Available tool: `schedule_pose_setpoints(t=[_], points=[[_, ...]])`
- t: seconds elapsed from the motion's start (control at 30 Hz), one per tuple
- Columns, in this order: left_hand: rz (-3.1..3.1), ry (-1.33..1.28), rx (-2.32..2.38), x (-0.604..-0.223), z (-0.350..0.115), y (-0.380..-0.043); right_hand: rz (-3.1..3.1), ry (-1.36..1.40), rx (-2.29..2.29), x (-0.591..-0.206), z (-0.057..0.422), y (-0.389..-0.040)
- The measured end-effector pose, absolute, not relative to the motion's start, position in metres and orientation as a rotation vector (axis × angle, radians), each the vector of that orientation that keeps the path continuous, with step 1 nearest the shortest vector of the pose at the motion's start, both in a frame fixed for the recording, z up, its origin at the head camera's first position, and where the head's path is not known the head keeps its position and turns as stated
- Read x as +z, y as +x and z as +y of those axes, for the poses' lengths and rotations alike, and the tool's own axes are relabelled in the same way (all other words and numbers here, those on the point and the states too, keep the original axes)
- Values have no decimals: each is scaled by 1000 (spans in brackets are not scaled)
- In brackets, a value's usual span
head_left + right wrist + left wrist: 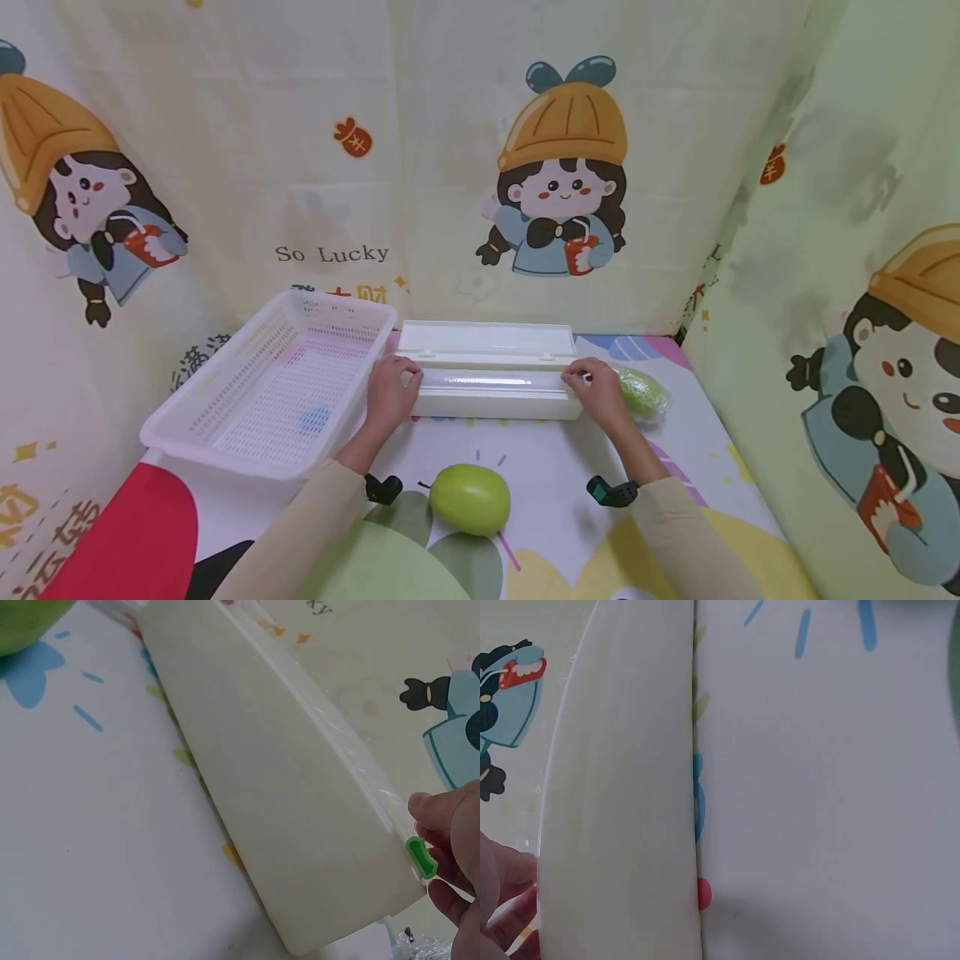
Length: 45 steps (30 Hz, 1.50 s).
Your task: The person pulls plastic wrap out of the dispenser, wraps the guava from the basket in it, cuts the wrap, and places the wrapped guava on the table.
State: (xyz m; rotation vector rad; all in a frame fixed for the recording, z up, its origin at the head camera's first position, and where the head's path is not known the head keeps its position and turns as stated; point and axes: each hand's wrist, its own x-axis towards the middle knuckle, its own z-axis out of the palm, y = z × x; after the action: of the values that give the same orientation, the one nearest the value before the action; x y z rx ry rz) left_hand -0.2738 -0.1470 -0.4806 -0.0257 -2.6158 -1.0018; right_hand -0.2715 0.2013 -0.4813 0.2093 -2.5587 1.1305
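A white cling film dispenser (495, 407) stands across the table with its lid (486, 337) raised at the back. A shiny roll of cling film (487, 380) lies inside. At the dispenser's left end my left hand (392, 390) pinches the film's edge between thumb and fingers. My right hand (597, 392) pinches the film at the right end. In the right wrist view, a small green plastic piece (421, 857) sits at the dispenser's end, beside the right fingers. The left wrist view shows the dispenser's plain front wall (622, 780), with most of the left hand out of frame.
A green fruit (470, 500) with a stem lies in front of the dispenser, between my forearms. To the left is a white perforated basket (225, 461). Beyond my right hand lies a film-wrapped green item (642, 394). Printed cloth walls surround the table.
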Motion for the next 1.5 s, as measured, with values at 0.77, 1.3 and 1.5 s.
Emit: schedule_pose_setpoints(t=[0.77,1.3,1.5], points=[[-2449,-70,-1339,-462,-147,-276,-2318,136,1425,-465,198,-272],[-2413,-109,-1378,-422,-150,-261,-2334,109,1470,-436,204,-257],[-2411,-154,-1378,-403,-156,-253,-2352,125,1375,-419,203,-251]])
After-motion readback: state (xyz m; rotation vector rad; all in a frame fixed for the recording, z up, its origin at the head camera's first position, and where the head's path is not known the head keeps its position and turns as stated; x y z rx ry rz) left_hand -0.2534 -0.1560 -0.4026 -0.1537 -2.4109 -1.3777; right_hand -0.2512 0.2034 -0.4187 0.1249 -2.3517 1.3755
